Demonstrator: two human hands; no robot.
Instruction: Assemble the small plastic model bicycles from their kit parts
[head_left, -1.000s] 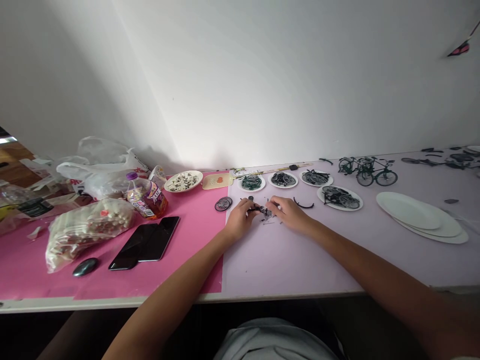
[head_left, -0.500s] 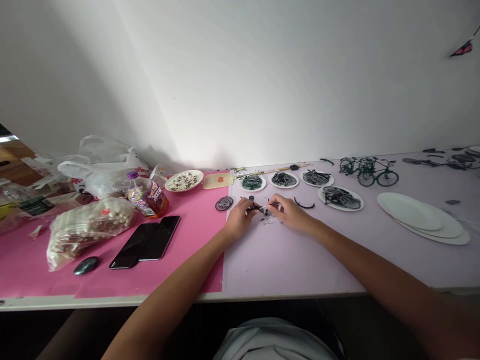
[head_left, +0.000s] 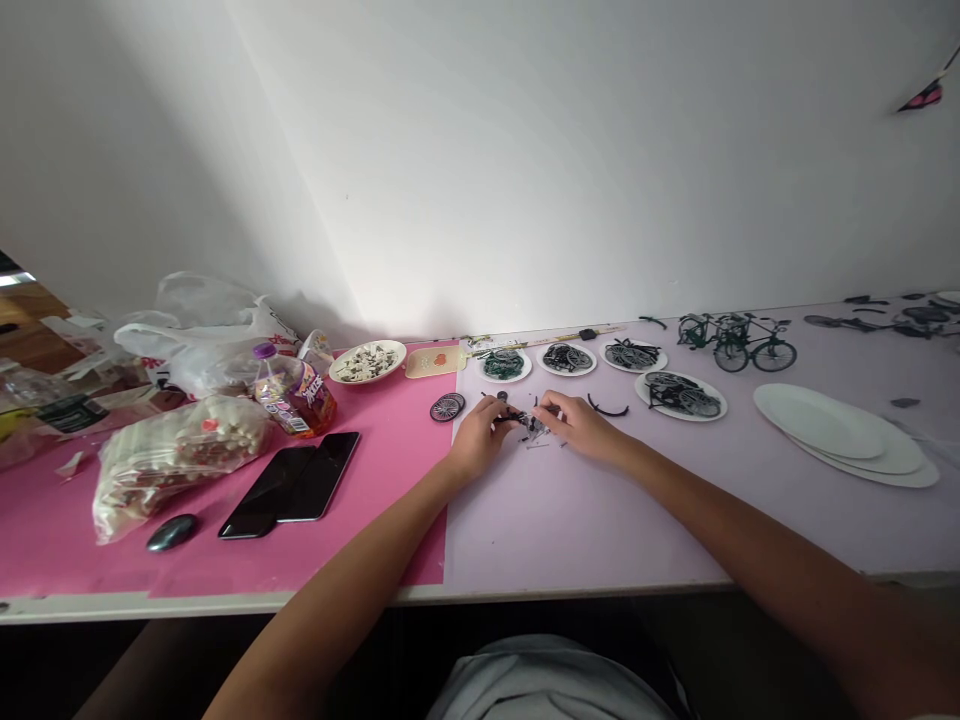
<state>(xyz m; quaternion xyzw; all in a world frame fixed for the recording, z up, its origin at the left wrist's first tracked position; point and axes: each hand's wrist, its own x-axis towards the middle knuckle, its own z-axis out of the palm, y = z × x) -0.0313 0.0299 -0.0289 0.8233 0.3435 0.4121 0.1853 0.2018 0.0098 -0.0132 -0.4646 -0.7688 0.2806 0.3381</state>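
Observation:
My left hand [head_left: 478, 437] pinches a small dark plastic part [head_left: 513, 415] between thumb and fingertips. Just to its right, my right hand [head_left: 579, 426] has its fingers closed at the other side of that part; whatever they hold is too small to make out. Below and between the fingertips lie tiny loose pieces, among them a thin pin [head_left: 538, 447]. Black toy bicycle wheels [head_left: 448, 407] rest left of my left hand. A curved black strip [head_left: 609, 408] lies beyond my right hand.
Plates of toy bicycle parts stand behind my hands, one with green pieces [head_left: 504, 362]. Assembled green toy bicycles [head_left: 756, 345] and stacked white plates [head_left: 832, 425] are on the right. On the left are phones [head_left: 319, 480], a drink bottle [head_left: 294, 395] and a bulging plastic bag [head_left: 176, 455].
The fingers of my right hand have shifted slightly, and the thin light piece seen at their tips before is less visible. My left hand stays in place.

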